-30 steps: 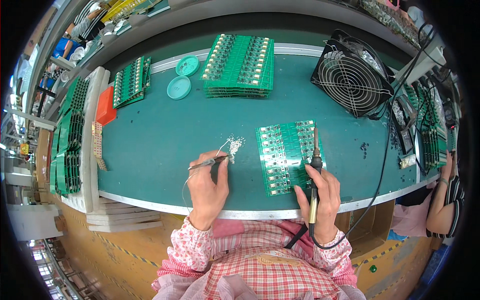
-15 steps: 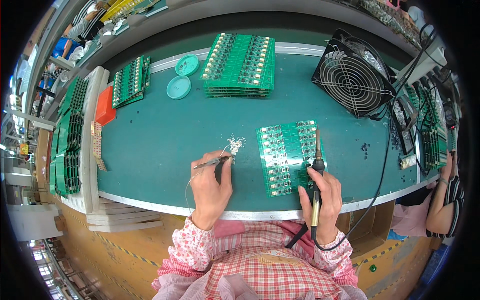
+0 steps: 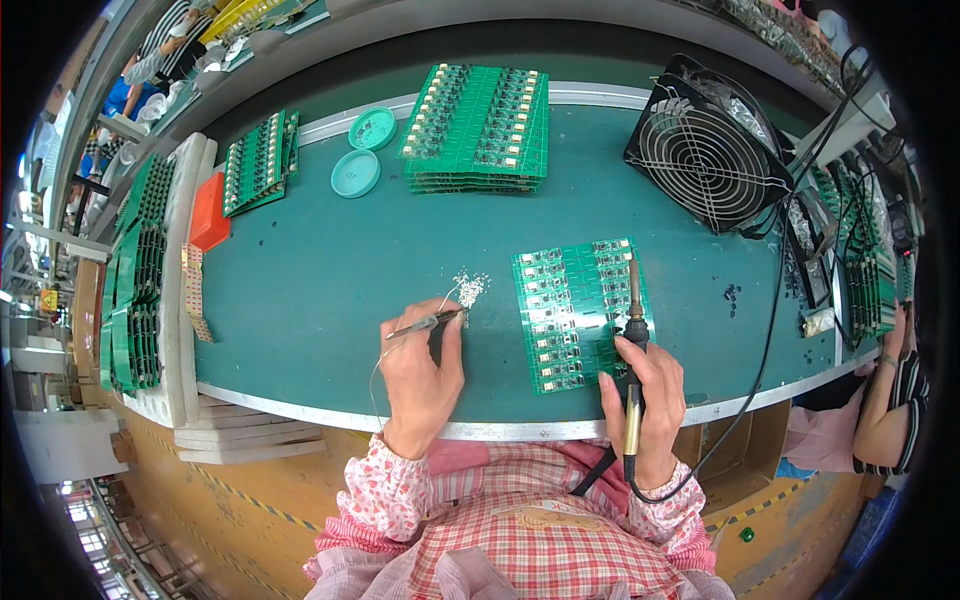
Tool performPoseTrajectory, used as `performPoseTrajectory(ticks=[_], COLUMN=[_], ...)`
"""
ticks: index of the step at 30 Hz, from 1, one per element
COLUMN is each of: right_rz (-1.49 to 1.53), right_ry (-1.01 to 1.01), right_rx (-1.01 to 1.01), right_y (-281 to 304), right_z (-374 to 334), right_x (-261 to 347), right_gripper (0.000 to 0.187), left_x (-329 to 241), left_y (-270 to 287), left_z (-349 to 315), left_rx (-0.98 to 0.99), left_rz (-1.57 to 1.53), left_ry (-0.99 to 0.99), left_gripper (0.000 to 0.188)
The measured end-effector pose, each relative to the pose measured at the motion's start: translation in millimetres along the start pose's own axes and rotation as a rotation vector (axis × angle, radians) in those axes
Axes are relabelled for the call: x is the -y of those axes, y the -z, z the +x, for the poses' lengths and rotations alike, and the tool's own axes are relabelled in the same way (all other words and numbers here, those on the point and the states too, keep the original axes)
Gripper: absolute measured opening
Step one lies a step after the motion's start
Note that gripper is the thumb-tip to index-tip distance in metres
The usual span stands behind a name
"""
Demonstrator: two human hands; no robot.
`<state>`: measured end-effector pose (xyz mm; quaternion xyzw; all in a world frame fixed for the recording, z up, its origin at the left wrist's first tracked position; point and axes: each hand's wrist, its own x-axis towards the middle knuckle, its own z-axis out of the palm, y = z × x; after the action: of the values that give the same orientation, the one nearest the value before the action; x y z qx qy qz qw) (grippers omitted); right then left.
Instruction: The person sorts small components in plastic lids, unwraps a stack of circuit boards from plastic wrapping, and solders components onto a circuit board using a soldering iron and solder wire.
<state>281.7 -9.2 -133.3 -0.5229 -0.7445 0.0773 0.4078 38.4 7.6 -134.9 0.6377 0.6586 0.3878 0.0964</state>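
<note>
On a green worktop (image 3: 330,260), a person's left hand (image 3: 422,375) has its grip closed on dark tweezers (image 3: 415,326) and a thin pale wire (image 3: 449,297), beside a small heap of white parts (image 3: 470,291). The right hand's (image 3: 655,400) grip is clamped around a soldering iron (image 3: 635,330), its tip over the right column of a green circuit panel (image 3: 545,325) lying flat between the hands; whether it touches is unclear. Beyond stand a stack of panels (image 3: 475,130) and a black fan (image 3: 700,165).

The left hand (image 3: 418,385) and tweezers (image 3: 424,324) have shifted slightly right. The right hand (image 3: 655,400) and soldering iron (image 3: 635,331) have too.
</note>
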Motion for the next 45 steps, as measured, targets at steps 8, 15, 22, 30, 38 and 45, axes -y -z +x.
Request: performPoseTrajectory(ticks=[8,15,22,30,38,45], right_rz=[0.008,0.023,0.056,0.056,0.065,0.082], right_ry=[0.010,-0.003,-0.027,-0.028,-0.034,-0.037], right_rx=[-0.008,-0.027,-0.056,-0.064,-0.065,-0.058], right_y=[0,0,2,1,2,4], right_z=[0,-4,-3,-3,-3,-2], right_x=[-1,-3,-2,-4,-3,-3], right_gripper=[0.044,0.045,0.045,0.045,0.044,0.044], left_x=[-2,-9,-36,-36,-36,-36], left_y=[0,0,-12,-17,-23,-24], left_z=[1,2,-3,-2,4,6], left_rx=[-0.009,0.003,0.152,0.200,0.186,0.165], left_rz=[0.013,0.036,-0.169,-0.212,-0.183,-0.143], left_ry=[-0.027,-0.082,-0.126,-0.091,-0.101,-0.160], left_gripper=[0.017,0.006,0.013,0.013,0.019,0.021])
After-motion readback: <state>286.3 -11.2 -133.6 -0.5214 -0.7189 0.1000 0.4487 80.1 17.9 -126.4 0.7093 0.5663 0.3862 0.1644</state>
